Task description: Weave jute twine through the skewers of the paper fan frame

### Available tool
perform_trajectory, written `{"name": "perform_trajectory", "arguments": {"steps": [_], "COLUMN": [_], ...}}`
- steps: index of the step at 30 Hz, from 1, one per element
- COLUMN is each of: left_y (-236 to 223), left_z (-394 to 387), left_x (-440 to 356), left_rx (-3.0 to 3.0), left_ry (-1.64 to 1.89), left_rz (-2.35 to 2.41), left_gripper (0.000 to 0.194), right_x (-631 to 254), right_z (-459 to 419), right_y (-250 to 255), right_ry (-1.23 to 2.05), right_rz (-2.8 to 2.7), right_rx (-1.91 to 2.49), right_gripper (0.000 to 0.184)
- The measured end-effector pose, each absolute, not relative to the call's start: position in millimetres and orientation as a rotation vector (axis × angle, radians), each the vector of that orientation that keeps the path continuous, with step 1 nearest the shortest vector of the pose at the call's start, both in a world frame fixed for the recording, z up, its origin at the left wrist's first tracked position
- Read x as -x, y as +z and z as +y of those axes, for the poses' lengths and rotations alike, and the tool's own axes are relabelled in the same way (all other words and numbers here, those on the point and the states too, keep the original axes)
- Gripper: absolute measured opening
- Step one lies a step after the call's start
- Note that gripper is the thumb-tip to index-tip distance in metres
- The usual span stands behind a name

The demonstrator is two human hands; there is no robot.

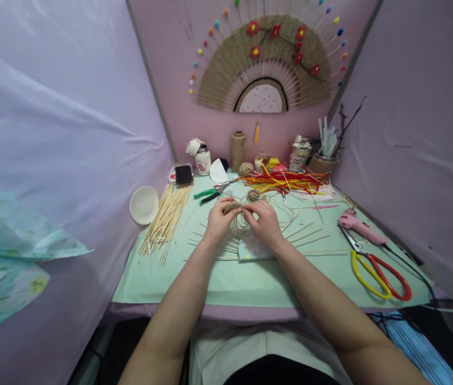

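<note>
A bundle of brown twine is held between my two hands above the middle of the table. My left hand is closed around its left part. The fingers of my right hand pinch the twine at its right end. Loose loops of twine hang below. Under my hands lies a fan frame of thin sticks spread outward, with a pale floral half-round piece at its base. A small ball of twine sits just beyond my fingers.
Bamboo sticks and a white dish lie left, near green-handled pliers. Scissors and a pink glue gun lie right. Red and yellow pipe cleaners and a twine spool are behind. A decorated fan hangs above.
</note>
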State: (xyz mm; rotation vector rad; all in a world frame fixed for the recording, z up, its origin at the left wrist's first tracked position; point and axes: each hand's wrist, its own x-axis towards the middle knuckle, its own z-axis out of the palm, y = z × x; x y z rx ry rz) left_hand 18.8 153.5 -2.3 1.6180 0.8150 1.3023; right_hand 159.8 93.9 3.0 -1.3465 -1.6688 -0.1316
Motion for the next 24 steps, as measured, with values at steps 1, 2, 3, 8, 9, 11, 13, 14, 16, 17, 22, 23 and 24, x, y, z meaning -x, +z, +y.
{"name": "perform_trajectory", "arguments": {"steps": [1, 2, 3, 8, 9, 11, 13, 14, 16, 17, 22, 23, 24], "left_y": [-1.5, -0.8, -0.1, 2.0, 2.2, 2.9, 3.6, 3.9, 4.0, 3.7, 0.2, -0.3, -0.7], "left_z": [153.4, 153.1, 152.7, 150.1, 149.6, 148.5, 147.2, 146.5, 145.3, 144.8, 144.7, 145.1, 145.5], "left_x": [-18.8, -18.9, -19.0, -20.1, -20.4, -21.1, -22.1, -22.7, -23.9, -24.6, -26.9, -27.0, -27.1], "left_rx": [-1.622, -1.627, -1.633, -1.678, -1.672, -1.643, -1.585, -1.543, -1.454, -1.419, -1.349, -1.336, -1.327], "left_ry": [1.304, 1.309, 1.315, 1.293, 1.285, 1.271, 1.256, 1.246, 1.221, 1.212, 1.239, 1.248, 1.251], "left_rz": [0.823, 0.830, 0.838, 0.816, 0.806, 0.798, 0.797, 0.791, 0.765, 0.750, 0.740, 0.743, 0.742], "left_gripper": [0.014, 0.014, 0.013, 0.011, 0.011, 0.011, 0.014, 0.016, 0.021, 0.023, 0.027, 0.028, 0.028], "right_x": [-160.8, -161.9, -163.0, -165.9, -165.9, -165.5, -164.3, -163.4, -161.0, -159.6, -155.4, -155.6, -156.1], "right_z": [93.4, 92.7, 91.9, 89.2, 89.3, 89.9, 90.5, 90.8, 91.2, 91.4, 92.9, 93.4, 94.0], "right_y": [4.7, 6.8, 8.9, 14.0, 13.7, 12.6, 11.6, 11.2, 10.3, 9.8, 8.0, 8.0, 8.1], "right_ry": [-0.147, -0.176, -0.208, -0.270, -0.261, -0.228, -0.164, -0.113, 0.022, 0.094, 0.342, 0.378, 0.411], "right_rz": [-1.638, -1.602, -1.569, -1.656, -1.684, -1.690, -1.650, -1.626, -1.565, -1.524, -1.354, -1.349, -1.349], "right_rx": [1.346, 1.345, 1.340, 1.301, 1.308, 1.330, 1.333, 1.319, 1.260, 1.229, 1.166, 1.159, 1.152], "right_gripper": [0.014, 0.015, 0.017, 0.022, 0.021, 0.017, 0.015, 0.015, 0.016, 0.016, 0.014, 0.014, 0.014]}}
